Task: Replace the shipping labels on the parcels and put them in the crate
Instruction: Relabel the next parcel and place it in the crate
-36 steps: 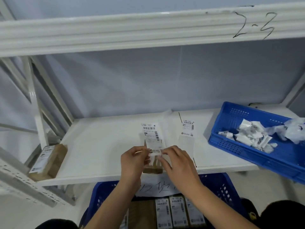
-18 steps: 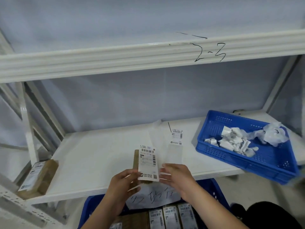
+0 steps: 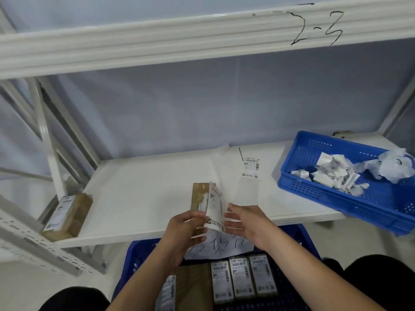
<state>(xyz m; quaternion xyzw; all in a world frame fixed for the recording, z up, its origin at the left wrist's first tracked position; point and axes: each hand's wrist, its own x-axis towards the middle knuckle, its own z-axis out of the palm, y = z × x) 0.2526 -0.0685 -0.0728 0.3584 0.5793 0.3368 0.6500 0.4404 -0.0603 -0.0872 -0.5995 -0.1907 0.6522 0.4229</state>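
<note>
A labelled parcel [image 3: 67, 215] sits at the shelf's [image 3: 146, 187] front-left corner. At the front edge, the left hand [image 3: 187, 230] pinches a shipping label [image 3: 216, 207] over a brown parcel [image 3: 199, 196]; the right hand [image 3: 244, 221], fingers relaxed, holds nothing. A blue tray [image 3: 336, 189] of crumpled paper overhangs the right end.

Single head view — looks forward and down, close over white shelf [image 3: 146, 194] — no second view.

A white metal shelf rack [image 3: 157, 189] carries handwritten "2-3" [image 3: 316, 28] on its upper beam; grey wall [image 3: 202, 108] behind.
</note>
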